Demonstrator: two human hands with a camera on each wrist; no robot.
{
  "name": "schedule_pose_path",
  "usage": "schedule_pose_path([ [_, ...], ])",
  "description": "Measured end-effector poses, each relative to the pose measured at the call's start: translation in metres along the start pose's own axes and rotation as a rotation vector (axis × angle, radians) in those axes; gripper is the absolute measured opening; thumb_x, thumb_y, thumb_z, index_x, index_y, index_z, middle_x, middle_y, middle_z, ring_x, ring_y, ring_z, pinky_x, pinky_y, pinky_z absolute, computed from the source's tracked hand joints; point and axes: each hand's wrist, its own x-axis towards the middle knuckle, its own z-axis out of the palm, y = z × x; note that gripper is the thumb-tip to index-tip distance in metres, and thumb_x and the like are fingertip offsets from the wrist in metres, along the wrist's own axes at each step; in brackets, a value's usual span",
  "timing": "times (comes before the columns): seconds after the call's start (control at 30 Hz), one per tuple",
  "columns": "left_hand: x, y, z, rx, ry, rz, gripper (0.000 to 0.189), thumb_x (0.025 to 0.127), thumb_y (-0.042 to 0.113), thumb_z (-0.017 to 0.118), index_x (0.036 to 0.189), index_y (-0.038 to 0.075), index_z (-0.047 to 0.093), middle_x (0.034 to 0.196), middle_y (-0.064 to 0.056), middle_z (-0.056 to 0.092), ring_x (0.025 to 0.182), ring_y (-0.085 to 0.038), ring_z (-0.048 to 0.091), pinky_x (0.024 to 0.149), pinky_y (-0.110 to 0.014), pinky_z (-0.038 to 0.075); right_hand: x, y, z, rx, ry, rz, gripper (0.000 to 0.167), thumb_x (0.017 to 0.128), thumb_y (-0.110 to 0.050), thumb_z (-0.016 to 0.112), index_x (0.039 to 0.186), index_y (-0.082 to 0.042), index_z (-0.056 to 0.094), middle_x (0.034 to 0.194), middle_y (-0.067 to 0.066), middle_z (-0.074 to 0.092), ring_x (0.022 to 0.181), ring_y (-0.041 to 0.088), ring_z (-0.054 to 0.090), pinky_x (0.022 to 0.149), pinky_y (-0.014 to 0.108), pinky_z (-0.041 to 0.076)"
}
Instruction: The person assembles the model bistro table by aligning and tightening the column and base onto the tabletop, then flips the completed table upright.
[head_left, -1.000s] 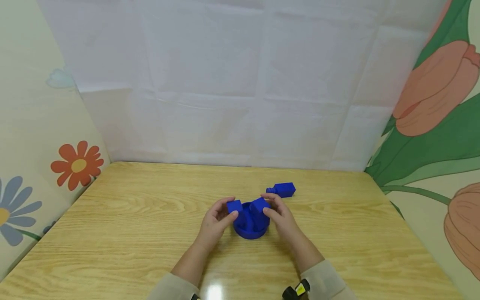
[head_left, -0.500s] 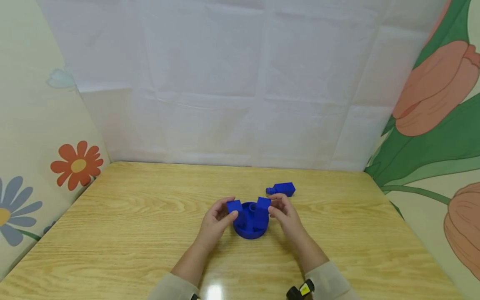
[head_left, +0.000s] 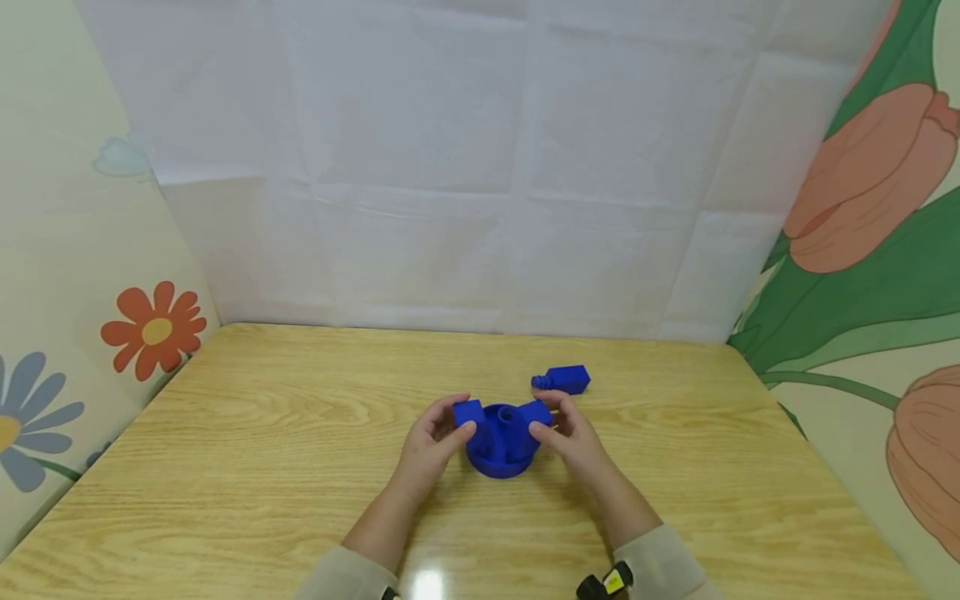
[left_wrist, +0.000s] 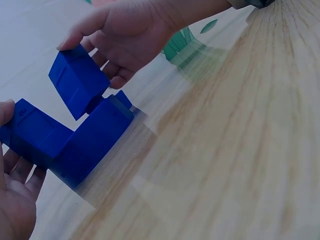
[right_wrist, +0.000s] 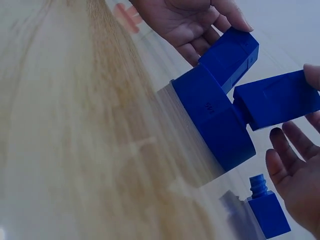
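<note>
Can't see how the left block (head_left: pixel 469 412) seats; its lower end is hidden behind the wall of the round base (head_left: pixel 501 470). Right block (head_left: pixel 536 411): neck tip drops out of sight behind that wall too. Left hand (left_wrist: pixel 17 202) runs off the left edge of the left-wrist view; right hand (right_wrist: pixel 302 185) off the right edge of its own. Base marking (right_wrist: pixel 209 108) too small to read. Left sleeve (head_left: pixel 348 575) and right sleeve (head_left: pixel 663 565) both clipped by the head view's bottom edge.
</note>
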Motion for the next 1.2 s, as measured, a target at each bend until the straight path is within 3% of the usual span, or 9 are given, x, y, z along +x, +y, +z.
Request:
schedule_pose_path([
  [0.13,0.001,-0.001,0.0,0.005,0.002,0.004,0.041,0.089,-0.001,0.065,0.129,-0.002,0.057,0.122,-0.025,0.062,0.098,-0.001,0.06,0.088,-0.015,0.048,-0.003,-0.002,0.0,0.0,0.061,0.07,0.04,0.091,-0.008,0.066,0.127,-0.003,0.049,0.123,0.012,0.057,0.111,0.018,0.054,0.098,0.033,0.045],
  [0.2,0.001,-0.001,0.0,0.007,0.002,0.003,0.041,0.089,-0.001,0.065,0.129,-0.002,0.057,0.122,-0.025,0.062,0.098,-0.001,0.06,0.088,-0.015,0.047,-0.005,-0.002,-0.001,0.014,0.066,0.076,0.038,0.092,-0.007,0.064,0.126,-0.001,0.049,0.12,0.012,0.06,0.111,0.017,0.055,0.099,0.033,0.045],
  [0.4,0.001,0.0,0.0,0.007,0.001,-0.002,0.041,0.089,-0.001,0.065,0.13,-0.002,0.057,0.122,-0.024,0.062,0.098,-0.001,0.059,0.088,-0.015,0.047,-0.008,0.001,-0.008,0.095,0.004,-0.004,0.035,0.094,-0.003,0.045,0.126,0.012,0.045,0.11,0.002,0.06,0.098,0.003,0.057,0.09,0.024,0.048],
  [0.67,0.001,-0.001,-0.001,0.008,-0.003,-0.005,0.043,0.089,0.0,0.065,0.131,-0.004,0.055,0.123,-0.024,0.062,0.099,-0.001,0.059,0.089,-0.015,0.047,-0.014,0.002,-0.011,0.049,-0.065,-0.062,0.038,0.094,-0.002,0.053,0.128,0.012,0.045,0.106,-0.007,0.058,0.096,0.003,0.055,0.083,0.021,0.05],
  [0.97,0.001,-0.002,-0.001,0.005,-0.006,-0.002,0.043,0.089,-0.001,0.065,0.131,-0.005,0.055,0.123,-0.025,0.062,0.099,-0.001,0.059,0.089,-0.014,0.047,-0.016,0.002,-0.008,-0.071,-0.117,-0.162,0.043,0.093,-0.006,0.061,0.132,0.009,0.051,0.121,0.014,0.059,0.096,0.002,0.053,0.077,0.021,0.048],
  [1.2,0.001,-0.002,-0.001,0.012,-0.001,0.005,0.042,0.089,-0.001,0.065,0.13,-0.004,0.056,0.123,-0.025,0.062,0.099,-0.001,0.059,0.089,-0.015,0.047,-0.016,0.0,-0.002,-0.09,-0.082,-0.114,0.042,0.09,-0.014,0.071,0.124,0.005,0.056,0.12,0.02,0.06,0.102,0.009,0.052,0.087,0.023,0.045],
])
